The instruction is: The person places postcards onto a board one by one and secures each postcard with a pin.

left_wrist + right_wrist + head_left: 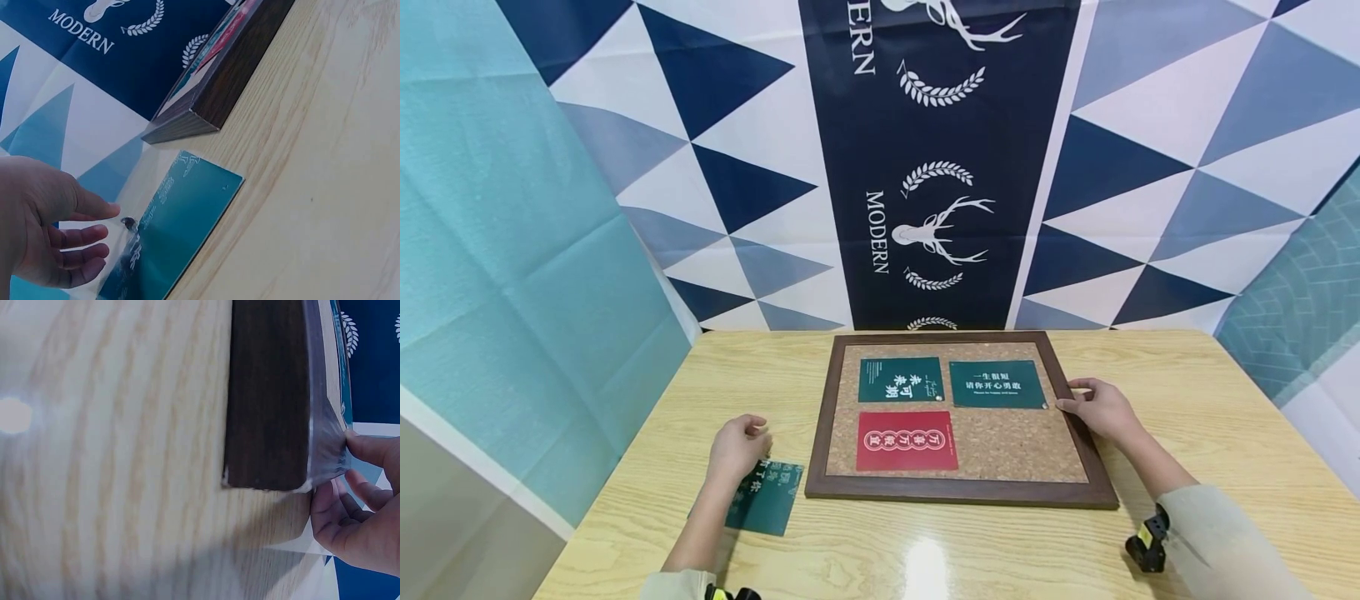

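A corkboard with a dark brown wooden frame lies on the table. On its cork are two green cards, one at upper left and one at upper right, with a red card below. My right hand holds the frame's right side, thumb on the frame and fingers against its outer edge. Beside the board's left side, my left hand hovers over another green card, fingers loosely bent. A small dark object, too blurred to name, appears near its fingertips.
The wooden table extends in front of and on both sides of the board. A patterned cloth hangs along the table's back edge, with a teal cloth on the left.
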The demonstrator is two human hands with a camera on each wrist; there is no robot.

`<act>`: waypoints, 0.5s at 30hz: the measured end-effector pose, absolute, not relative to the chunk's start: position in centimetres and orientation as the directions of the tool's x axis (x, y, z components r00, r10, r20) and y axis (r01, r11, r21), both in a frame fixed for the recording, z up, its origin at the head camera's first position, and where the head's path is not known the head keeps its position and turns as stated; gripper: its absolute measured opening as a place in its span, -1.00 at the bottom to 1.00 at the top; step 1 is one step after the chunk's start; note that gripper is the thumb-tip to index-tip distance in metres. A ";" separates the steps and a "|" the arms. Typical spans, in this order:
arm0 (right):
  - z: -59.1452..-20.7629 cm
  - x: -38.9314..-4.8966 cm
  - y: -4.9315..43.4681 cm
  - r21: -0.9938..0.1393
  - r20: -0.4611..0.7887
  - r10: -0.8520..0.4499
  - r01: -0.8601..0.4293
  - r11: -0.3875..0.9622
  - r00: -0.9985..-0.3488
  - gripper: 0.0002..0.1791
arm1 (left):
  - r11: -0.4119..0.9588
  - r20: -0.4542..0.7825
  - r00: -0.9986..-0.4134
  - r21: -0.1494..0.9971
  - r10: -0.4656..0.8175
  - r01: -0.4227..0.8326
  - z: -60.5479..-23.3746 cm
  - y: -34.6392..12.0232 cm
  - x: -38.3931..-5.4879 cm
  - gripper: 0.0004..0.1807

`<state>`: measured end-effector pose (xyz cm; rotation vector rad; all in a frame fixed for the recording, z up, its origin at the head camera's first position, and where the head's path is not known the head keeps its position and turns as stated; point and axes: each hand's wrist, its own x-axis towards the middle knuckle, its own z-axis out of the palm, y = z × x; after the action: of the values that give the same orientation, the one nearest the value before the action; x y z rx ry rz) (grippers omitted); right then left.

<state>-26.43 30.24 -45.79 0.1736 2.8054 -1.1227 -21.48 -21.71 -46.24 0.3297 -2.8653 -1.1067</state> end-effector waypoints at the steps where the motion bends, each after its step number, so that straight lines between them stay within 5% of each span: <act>1: -45.8 -26.4 30.2 -0.677 -0.148 0.063 0.148 0.721 -0.987 -0.30 | 0.728 -0.027 -0.975 0.661 -0.220 -0.182 -46.3 -21.8 -21.5 -0.65; 15: -45.8 -26.4 30.3 -0.679 -0.153 0.065 0.152 0.718 -0.986 -0.29 | 0.748 -0.047 -0.970 0.628 -0.238 -0.214 -46.9 -22.1 -21.6 -0.74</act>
<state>-26.39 30.27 -45.82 0.1772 2.8018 -1.1227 -21.63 -22.06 -46.94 0.3752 -2.9033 -1.0365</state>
